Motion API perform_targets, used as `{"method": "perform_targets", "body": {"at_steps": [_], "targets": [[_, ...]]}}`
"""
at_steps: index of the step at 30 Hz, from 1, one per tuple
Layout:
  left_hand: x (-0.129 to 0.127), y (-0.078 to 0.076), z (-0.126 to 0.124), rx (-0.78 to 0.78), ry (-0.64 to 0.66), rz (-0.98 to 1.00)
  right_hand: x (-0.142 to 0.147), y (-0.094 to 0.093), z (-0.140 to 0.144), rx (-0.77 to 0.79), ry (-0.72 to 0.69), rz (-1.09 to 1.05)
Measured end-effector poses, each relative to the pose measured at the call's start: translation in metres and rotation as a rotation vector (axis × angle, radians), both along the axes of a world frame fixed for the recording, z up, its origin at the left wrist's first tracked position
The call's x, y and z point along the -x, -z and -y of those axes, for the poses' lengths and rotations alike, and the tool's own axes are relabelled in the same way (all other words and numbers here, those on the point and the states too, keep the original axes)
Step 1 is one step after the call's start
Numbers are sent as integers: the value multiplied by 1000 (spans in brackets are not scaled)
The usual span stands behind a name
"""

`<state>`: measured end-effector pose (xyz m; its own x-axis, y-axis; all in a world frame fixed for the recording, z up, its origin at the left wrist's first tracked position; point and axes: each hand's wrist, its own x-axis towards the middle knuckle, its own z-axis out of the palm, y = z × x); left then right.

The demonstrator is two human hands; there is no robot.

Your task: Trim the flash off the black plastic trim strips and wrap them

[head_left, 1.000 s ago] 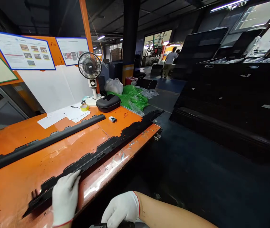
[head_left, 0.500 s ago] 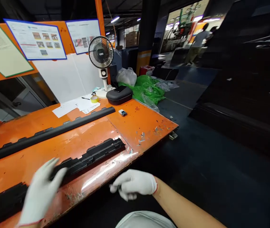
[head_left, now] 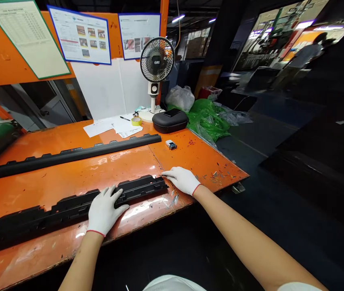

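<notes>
Item: long black notched plastic trim strip, along near edge of scratched orange worktable. Our gloved left hand presses flat mid-strip, steadying it; our gloved right hand, fingers spread, touches its right end.

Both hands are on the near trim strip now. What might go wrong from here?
The near black strip lies close to the table's front edge, so a push from the left hand could tip it off. Loose shavings beside the right hand might scratch the strip if it slides.
</notes>
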<state>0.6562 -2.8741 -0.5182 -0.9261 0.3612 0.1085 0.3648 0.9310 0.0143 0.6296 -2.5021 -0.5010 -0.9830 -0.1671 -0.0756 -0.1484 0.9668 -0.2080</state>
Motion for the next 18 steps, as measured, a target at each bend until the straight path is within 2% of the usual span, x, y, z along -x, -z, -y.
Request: {"method": "perform_targets", "body": {"at_steps": [9,14,18], "targets": [[8,6,-2,-31,13,-25,20,-4,-7,-62,-89,46],[11,8,-5,-25,0,-19,18,2,-41,-24,119,-9],[-3,10,-40,-9,18,78,7,25,-76,-3,389,-109]]}}
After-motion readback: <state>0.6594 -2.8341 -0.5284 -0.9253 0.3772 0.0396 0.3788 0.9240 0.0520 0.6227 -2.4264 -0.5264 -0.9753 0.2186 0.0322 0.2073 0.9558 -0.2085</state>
